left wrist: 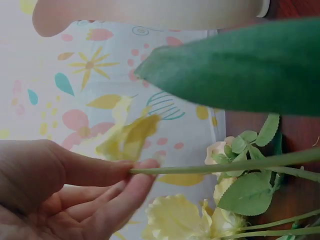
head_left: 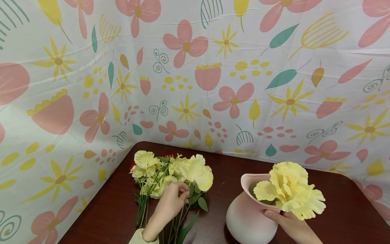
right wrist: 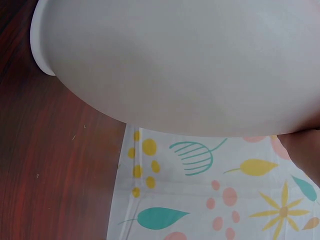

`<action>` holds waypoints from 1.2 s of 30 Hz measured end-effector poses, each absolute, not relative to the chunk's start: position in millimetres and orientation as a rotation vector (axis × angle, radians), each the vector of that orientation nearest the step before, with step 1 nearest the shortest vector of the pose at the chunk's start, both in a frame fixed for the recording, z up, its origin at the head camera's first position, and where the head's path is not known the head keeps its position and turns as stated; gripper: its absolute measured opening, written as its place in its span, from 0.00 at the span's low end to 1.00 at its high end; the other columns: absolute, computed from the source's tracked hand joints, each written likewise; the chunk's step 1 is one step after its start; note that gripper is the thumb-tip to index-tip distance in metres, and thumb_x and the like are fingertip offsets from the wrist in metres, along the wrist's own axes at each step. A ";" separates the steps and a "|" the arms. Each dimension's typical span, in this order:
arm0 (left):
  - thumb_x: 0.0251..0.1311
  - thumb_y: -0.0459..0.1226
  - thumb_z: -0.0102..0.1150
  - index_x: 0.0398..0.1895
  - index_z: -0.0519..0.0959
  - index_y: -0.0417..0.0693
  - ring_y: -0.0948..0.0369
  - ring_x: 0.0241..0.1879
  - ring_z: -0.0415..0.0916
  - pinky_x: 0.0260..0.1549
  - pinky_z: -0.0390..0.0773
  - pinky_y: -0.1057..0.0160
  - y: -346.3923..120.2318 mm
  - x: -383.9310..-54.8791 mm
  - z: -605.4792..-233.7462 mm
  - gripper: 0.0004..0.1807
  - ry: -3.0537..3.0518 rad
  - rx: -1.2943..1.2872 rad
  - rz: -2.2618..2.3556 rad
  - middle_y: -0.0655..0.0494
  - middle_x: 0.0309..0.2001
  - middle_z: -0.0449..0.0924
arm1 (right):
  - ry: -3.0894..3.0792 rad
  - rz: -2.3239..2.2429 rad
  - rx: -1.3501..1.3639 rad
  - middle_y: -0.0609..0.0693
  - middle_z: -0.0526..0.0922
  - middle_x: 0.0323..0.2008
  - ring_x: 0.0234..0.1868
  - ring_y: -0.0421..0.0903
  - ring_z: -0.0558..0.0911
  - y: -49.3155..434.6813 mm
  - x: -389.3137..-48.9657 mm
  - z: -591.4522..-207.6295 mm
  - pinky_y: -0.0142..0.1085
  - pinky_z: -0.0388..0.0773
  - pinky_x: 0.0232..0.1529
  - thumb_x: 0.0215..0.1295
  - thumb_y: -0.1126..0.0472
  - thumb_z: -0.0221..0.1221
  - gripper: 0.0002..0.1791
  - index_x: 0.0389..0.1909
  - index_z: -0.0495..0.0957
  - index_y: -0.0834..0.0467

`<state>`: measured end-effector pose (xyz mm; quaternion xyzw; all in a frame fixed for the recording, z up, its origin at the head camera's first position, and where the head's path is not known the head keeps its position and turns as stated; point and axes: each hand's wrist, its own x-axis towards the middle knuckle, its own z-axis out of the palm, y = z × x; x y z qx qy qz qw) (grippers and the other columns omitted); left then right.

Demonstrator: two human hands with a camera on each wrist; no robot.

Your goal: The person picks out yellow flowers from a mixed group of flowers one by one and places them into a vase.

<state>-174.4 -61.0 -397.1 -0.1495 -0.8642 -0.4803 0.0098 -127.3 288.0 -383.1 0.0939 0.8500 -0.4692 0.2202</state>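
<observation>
The left hand (head_left: 172, 201) pinches a green stem (left wrist: 225, 166); the right hand (head_left: 290, 224) grips the pink-and-white vase (head_left: 250, 218) at four o'clock, a yellow flower (head_left: 289, 189) leaning out toward two.

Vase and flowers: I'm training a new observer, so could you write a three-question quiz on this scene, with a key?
1. True or false: the flower at the mouth of the vase is red.
2. Which hand holds the vase?
3. Fill in: in the left wrist view, the left hand pinches a green ____ between thumb and finger.

Key:
1. False; it is yellow.
2. The right hand.
3. Stem.
</observation>
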 end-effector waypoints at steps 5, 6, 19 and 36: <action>0.63 0.27 0.56 0.37 0.79 0.37 0.62 0.25 0.80 0.19 0.74 0.72 -59.6 -175.8 -394.4 0.03 -2.611 -0.425 -1.471 0.52 0.27 0.81 | 2.345 -1.304 0.285 0.70 0.57 0.70 0.68 0.67 0.61 287.6 -127.8 -382.3 0.54 0.73 0.55 0.69 0.35 0.47 0.43 0.71 0.58 0.64; 0.64 0.27 0.55 0.37 0.79 0.37 0.61 0.25 0.80 0.19 0.74 0.71 -59.6 -176.2 -393.8 0.03 -2.593 -0.420 -1.472 0.51 0.27 0.81 | 2.343 -1.307 0.287 0.70 0.56 0.70 0.68 0.67 0.61 287.6 -127.8 -382.2 0.54 0.73 0.56 0.69 0.35 0.47 0.43 0.71 0.58 0.64; 0.65 0.27 0.55 0.39 0.75 0.43 0.58 0.27 0.82 0.23 0.80 0.69 -58.8 -174.3 -388.2 0.04 -2.238 -0.422 -1.546 0.52 0.30 0.82 | 2.379 -1.338 0.141 0.67 0.65 0.67 0.66 0.60 0.67 287.2 -126.1 -378.4 0.55 0.72 0.57 0.74 0.43 0.45 0.36 0.68 0.63 0.68; 0.67 0.30 0.53 0.41 0.73 0.39 0.61 0.28 0.83 0.23 0.82 0.67 -58.8 -171.8 -382.8 0.03 -1.885 -0.515 -1.597 0.49 0.32 0.81 | 2.413 -1.338 0.149 0.66 0.62 0.68 0.66 0.56 0.66 286.8 -125.6 -379.7 0.52 0.73 0.58 0.74 0.44 0.47 0.36 0.70 0.59 0.68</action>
